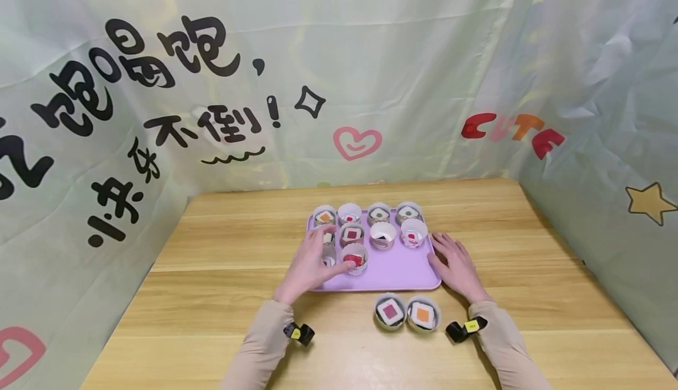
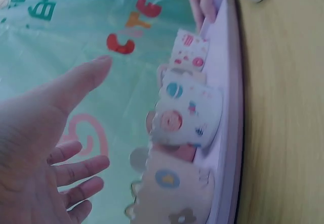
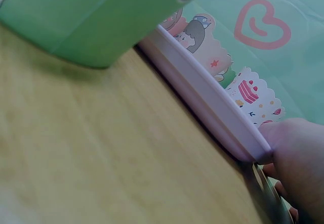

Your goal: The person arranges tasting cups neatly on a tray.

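My left hand (image 1: 309, 260) hovers over the left part of a lilac tray (image 1: 399, 272), fingers spread. From above, its thumb overlaps a paper cup with a red-topped piece (image 1: 354, 259); the left wrist view shows a gap between hand and cups, with nothing held. Against the tray's right edge rests my right hand (image 1: 458, 266), thumb on the rim (image 3: 253, 145) and fingers outside it. Several patterned paper cups (image 2: 187, 107) stand in rows on the tray, many containing sushi-like pieces. My left hand hides parts of the leftmost cups.
Two more cups stand on the wooden table (image 1: 212, 296) before the tray: one with a purple-centred piece (image 1: 390, 312), one with an orange-centred piece (image 1: 422, 315). A printed cloth (image 1: 413, 84) hangs behind the table and along its sides.
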Tool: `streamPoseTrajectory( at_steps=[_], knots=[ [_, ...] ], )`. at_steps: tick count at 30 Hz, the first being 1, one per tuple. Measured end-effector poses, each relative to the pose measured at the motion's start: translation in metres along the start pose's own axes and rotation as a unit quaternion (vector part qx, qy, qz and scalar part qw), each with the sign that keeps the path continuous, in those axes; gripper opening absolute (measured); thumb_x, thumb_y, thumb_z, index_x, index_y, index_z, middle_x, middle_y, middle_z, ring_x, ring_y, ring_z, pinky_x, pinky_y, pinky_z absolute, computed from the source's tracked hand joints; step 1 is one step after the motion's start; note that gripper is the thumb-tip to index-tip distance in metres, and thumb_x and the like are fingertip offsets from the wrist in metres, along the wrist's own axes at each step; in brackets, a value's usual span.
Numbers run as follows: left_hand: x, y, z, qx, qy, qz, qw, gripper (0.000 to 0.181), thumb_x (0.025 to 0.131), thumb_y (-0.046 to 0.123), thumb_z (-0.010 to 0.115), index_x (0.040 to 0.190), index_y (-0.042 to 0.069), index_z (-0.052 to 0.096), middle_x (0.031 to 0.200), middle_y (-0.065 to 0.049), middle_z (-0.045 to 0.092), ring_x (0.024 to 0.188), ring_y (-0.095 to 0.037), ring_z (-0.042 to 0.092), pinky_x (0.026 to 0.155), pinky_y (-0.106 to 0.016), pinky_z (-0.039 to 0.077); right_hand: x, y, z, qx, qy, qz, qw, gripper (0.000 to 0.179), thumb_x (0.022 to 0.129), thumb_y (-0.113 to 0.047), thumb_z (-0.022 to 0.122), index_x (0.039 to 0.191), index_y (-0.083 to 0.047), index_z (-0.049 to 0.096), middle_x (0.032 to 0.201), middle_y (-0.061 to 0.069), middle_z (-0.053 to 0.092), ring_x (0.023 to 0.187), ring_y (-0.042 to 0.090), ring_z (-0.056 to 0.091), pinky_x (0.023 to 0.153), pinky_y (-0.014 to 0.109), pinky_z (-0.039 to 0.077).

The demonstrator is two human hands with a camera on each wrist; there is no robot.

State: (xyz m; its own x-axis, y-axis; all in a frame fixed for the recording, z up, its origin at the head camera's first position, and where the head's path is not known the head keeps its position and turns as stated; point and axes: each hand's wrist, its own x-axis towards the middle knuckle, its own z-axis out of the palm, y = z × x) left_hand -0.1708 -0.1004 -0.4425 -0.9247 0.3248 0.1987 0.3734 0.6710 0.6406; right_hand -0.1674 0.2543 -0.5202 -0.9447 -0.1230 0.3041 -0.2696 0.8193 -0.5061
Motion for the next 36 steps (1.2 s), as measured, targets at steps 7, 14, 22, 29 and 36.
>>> streamPoseTrajectory(
  at_steps=[7,14,22,29,36],
  knots=[
    [0.000,-0.018,-0.009,-0.018,0.041,-0.010,0.9989,0.074,0.089,0.045,0.073,0.147,0.011,0.044,0.147,-0.016,0.050,0.140,-0.035,0.041,0.114,-0.062,0.038,0.000,0.000,0.000,0.002,-0.010,0.008,0.9999,0.052,0.099,-0.022,0.055,0.141,0.009,0.051,0.151,0.028,0.047,0.147,0.048,0.032,0.121,0.066,0.018],
    [0.000,-0.037,-0.012,-0.022,0.078,-0.027,0.9964,0.054,0.101,0.028,0.059,0.144,-0.001,0.044,0.147,-0.024,0.048,0.141,-0.040,0.042,0.120,-0.058,0.033,0.000,0.001,0.002,0.003,-0.004,0.001,1.0000,0.052,0.099,-0.022,0.055,0.140,0.010,0.052,0.150,0.029,0.047,0.145,0.049,0.033,0.120,0.066,0.019],
    [-0.002,-0.058,-0.009,0.036,0.066,-0.081,0.9939,0.051,0.103,0.014,0.050,0.145,-0.012,0.040,0.153,-0.035,0.039,0.148,-0.050,0.030,0.125,-0.060,0.021,0.000,0.000,0.001,0.003,-0.006,0.003,1.0000,0.052,0.100,-0.022,0.055,0.141,0.009,0.051,0.151,0.029,0.046,0.146,0.049,0.032,0.121,0.066,0.018],
    [-0.003,-0.067,-0.003,0.060,-0.013,-0.104,0.9927,0.053,0.104,0.018,0.045,0.146,-0.014,0.039,0.159,-0.036,0.026,0.152,-0.051,0.019,0.125,-0.064,0.012,0.000,0.000,0.001,0.005,-0.006,0.004,1.0000,0.052,0.100,-0.022,0.055,0.141,0.009,0.051,0.151,0.029,0.046,0.146,0.049,0.032,0.121,0.066,0.017],
    [-0.005,-0.071,0.002,0.055,-0.043,-0.108,0.9917,0.055,0.103,0.017,0.044,0.151,-0.008,0.037,0.163,-0.032,0.022,0.154,-0.048,0.014,0.126,-0.065,0.006,0.000,-0.001,0.001,0.004,0.011,-0.007,0.9999,0.051,0.098,-0.021,0.057,0.137,0.011,0.054,0.147,0.030,0.050,0.142,0.051,0.036,0.117,0.068,0.022]
  ],
)
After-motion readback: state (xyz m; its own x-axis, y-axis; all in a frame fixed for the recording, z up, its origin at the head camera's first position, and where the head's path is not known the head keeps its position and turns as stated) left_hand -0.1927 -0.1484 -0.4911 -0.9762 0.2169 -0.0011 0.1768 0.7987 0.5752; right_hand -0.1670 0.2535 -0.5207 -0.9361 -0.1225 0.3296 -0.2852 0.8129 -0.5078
